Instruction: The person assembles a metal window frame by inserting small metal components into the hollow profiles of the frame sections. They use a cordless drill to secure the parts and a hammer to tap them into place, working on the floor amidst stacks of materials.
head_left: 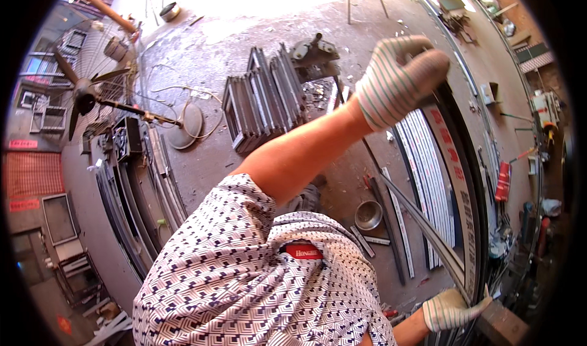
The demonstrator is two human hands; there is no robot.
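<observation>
My left hand point(400, 83), in a striped white work glove, is raised at the upper right, its arm stretched across in front of me. The fingers are curled into a fist beside the far end of a dark long metal profile point(466, 144); what lies in them is hidden. Down at the lower right my right hand point(452, 310), gloved alike, is closed around the near end of a grey metal bar point(422, 220), one finger stretched outward. A strip of printed film point(451, 156) runs along the dark profile. A brown block point(502, 323) sits beside the right hand.
Stacked dark metal frames point(263, 98) stand on the floor ahead. White-wrapped profiles point(425, 169) and a metal bowl point(369, 215) lie at right centre. At left are a standing fan point(85, 95) and its round base point(185, 128), with long profiles point(125, 214) nearer.
</observation>
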